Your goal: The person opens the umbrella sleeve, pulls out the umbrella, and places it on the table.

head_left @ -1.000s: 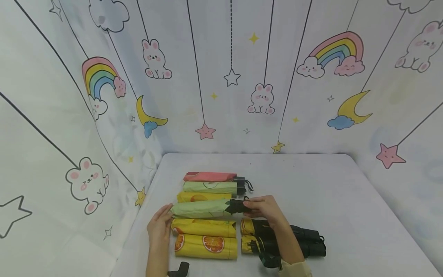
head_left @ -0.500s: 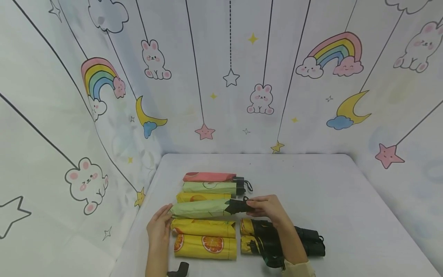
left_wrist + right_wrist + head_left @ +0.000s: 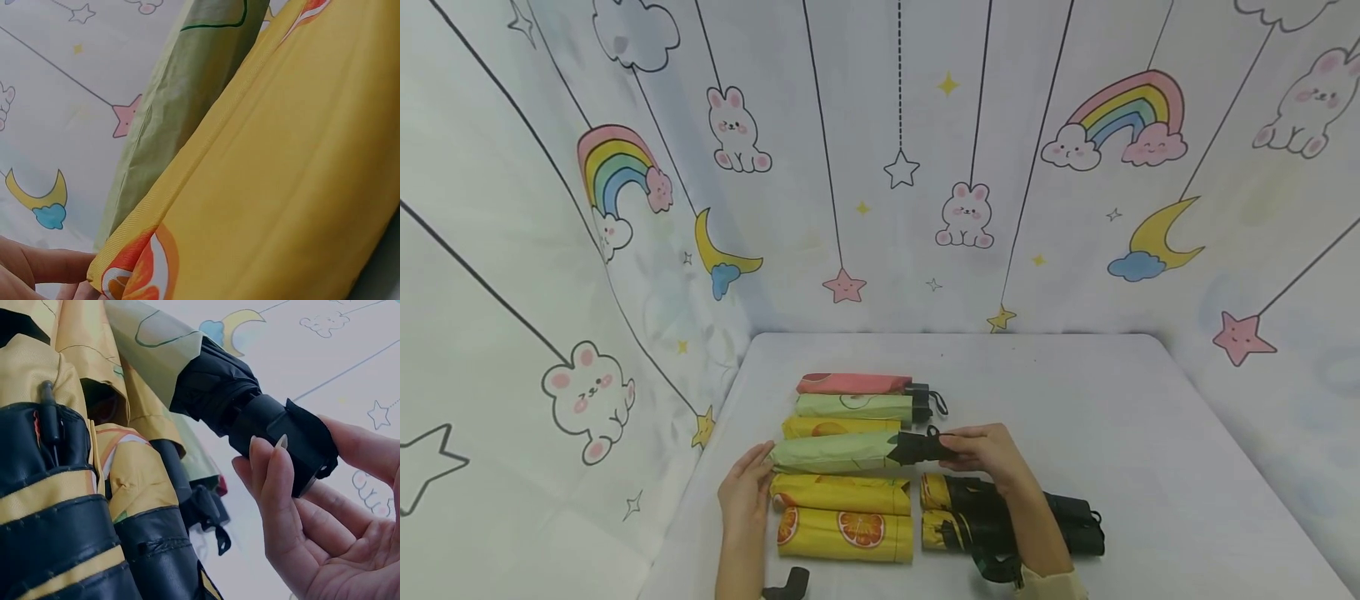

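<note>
A folding umbrella (image 3: 917, 447) with a black handle lies sideways, most of it inside a light green cover (image 3: 835, 452). My left hand (image 3: 747, 485) pinches the closed left end of that cover. At the other end my right hand (image 3: 988, 452) grips the black handle (image 3: 275, 428) between thumb and fingers. Dark folded cloth shows between handle and cover in the right wrist view. Nearer to me lie two yellow covers, one of them with orange slices (image 3: 846, 534). The left wrist view shows my fingertips (image 3: 59, 265) partly hidden behind yellow fabric.
Behind the held umbrella lie a red umbrella (image 3: 853, 383), a green umbrella (image 3: 853, 406) and a yellow one (image 3: 841, 427). Two black-and-yellow umbrellas (image 3: 1067, 533) lie under my right forearm. A black curved piece (image 3: 788, 583) sits by my left wrist, on the white table (image 3: 1187, 467).
My right hand has moved slightly to the right with the handle, and more of the black part shows outside the green cover. My left hand has stayed in place.
</note>
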`<action>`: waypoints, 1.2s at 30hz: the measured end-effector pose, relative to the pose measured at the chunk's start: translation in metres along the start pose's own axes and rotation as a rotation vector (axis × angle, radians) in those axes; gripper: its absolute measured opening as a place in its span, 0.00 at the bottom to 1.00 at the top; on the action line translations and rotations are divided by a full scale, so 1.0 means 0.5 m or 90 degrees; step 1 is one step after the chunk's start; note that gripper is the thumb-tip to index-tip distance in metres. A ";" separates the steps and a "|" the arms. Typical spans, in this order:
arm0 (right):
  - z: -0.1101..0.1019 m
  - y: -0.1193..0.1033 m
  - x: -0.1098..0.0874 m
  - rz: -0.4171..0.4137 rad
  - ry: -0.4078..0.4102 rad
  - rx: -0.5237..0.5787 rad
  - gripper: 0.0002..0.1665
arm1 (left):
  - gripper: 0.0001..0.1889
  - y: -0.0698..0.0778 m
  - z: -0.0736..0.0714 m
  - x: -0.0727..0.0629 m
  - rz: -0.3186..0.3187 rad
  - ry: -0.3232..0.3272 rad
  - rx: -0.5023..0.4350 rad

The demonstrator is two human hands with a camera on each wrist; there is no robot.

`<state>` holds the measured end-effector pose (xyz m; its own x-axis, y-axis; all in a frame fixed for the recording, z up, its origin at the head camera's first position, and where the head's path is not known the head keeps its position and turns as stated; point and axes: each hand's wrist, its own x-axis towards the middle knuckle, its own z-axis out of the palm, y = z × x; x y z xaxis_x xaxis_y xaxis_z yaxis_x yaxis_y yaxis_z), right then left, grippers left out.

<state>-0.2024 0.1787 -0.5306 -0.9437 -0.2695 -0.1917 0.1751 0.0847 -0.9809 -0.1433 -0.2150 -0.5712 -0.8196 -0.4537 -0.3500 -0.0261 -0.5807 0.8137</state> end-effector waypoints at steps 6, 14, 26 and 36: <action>-0.007 0.001 0.000 0.003 0.008 -0.008 0.26 | 0.24 0.001 0.002 -0.002 -0.001 -0.005 -0.007; -0.017 0.003 -0.005 -0.003 0.013 -0.014 0.26 | 0.25 0.001 0.003 -0.002 -0.006 -0.001 -0.016; -0.026 0.001 -0.010 0.016 0.029 -0.005 0.27 | 0.26 -0.002 0.000 -0.004 -0.007 -0.004 0.029; -0.034 -0.005 -0.022 -0.004 0.018 -0.009 0.27 | 0.26 -0.004 0.002 -0.007 0.001 -0.009 0.035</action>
<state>-0.1970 0.1977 -0.5256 -0.9522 -0.2435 -0.1843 0.1654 0.0960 -0.9815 -0.1412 -0.2115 -0.5712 -0.8274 -0.4454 -0.3420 -0.0550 -0.5418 0.8387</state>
